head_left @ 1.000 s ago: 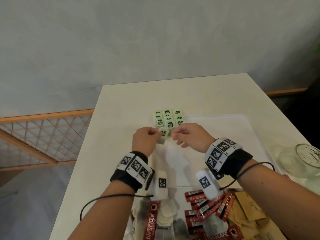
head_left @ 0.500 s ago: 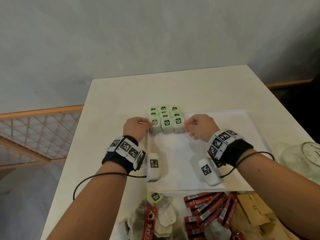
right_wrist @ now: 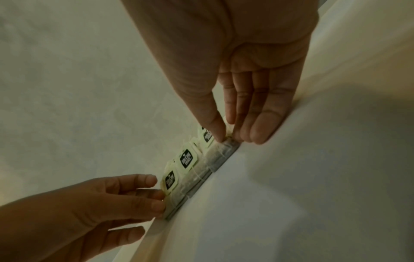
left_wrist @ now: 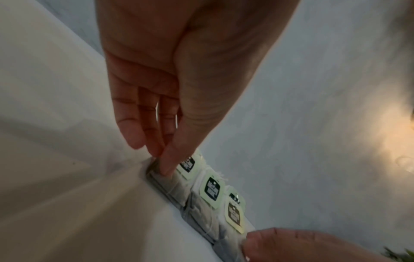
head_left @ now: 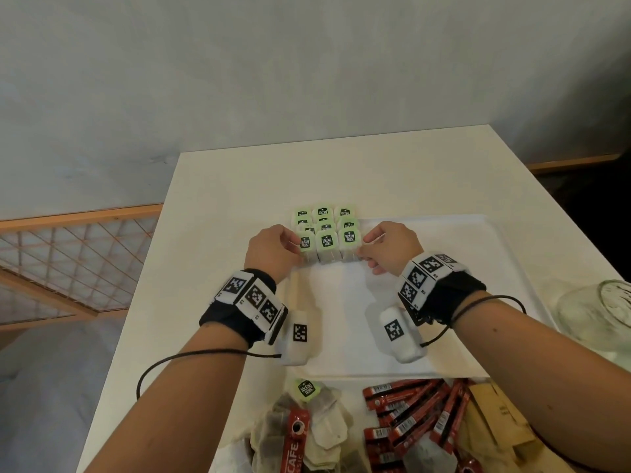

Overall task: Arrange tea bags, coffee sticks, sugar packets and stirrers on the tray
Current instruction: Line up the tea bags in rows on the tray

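Green-tagged tea bags (head_left: pixel 326 245) stand in three rows at the far left corner of the white tray (head_left: pixel 444 268). My left hand (head_left: pixel 297 249) is at the left end of the front row, and my right hand (head_left: pixel 363 245) at the right end. In the left wrist view the left hand (left_wrist: pixel 161 159) pinches the end tea bag (left_wrist: pixel 170 184) between thumb and fingers. In the right wrist view the right hand (right_wrist: pixel 226 138) pinches the other end bag (right_wrist: pixel 220 154) with thumb and forefinger, its other fingers straight against the tray.
Close in front of the tray lie a heap of loose tea bags (head_left: pixel 321 428), red coffee sticks (head_left: pixel 409 414) and brown sugar packets (head_left: pixel 495 421). A glass jar (head_left: pixel 601 312) stands at the right. The table's left edge drops off beside a wooden lattice (head_left: pixel 68 261).
A second ago both hands held one tea bag in front of the group. It now stands in the front row, and the hands have moved apart to the row's two ends.
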Demonstrator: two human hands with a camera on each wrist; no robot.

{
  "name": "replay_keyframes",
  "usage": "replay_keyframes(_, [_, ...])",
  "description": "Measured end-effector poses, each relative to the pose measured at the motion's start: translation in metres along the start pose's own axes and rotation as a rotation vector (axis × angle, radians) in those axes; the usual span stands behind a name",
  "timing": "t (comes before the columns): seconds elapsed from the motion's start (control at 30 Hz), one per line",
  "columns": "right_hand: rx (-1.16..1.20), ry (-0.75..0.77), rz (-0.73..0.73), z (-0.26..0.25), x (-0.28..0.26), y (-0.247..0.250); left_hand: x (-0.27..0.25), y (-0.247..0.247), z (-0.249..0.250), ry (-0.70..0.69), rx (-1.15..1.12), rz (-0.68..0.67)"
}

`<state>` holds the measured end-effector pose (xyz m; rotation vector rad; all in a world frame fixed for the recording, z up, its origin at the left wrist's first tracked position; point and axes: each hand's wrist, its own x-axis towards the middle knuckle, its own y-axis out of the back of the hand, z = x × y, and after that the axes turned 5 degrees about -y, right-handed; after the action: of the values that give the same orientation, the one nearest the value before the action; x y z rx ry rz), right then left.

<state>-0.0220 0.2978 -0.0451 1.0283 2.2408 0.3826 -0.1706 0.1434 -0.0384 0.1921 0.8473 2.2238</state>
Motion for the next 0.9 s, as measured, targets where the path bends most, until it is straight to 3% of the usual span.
replay_keyframes(0.27, [0.073, -0.014, -0.028, 0.000, 0.002, -0.006, -0.007, -0.016, 0.017, -0.043, 0.189, -0.101])
replay_keyframes(0.4, [0.090, 0.066, 0.054, 0.001, 0.006, -0.004, -0.009, -0.017, 0.022, -0.027, 0.249, -0.102])
replay_keyframes(0.9, [0.136, 0.075, 0.055, -0.012, 0.022, -0.011, -0.007, -0.017, 0.023, -0.027, 0.275, -0.096])
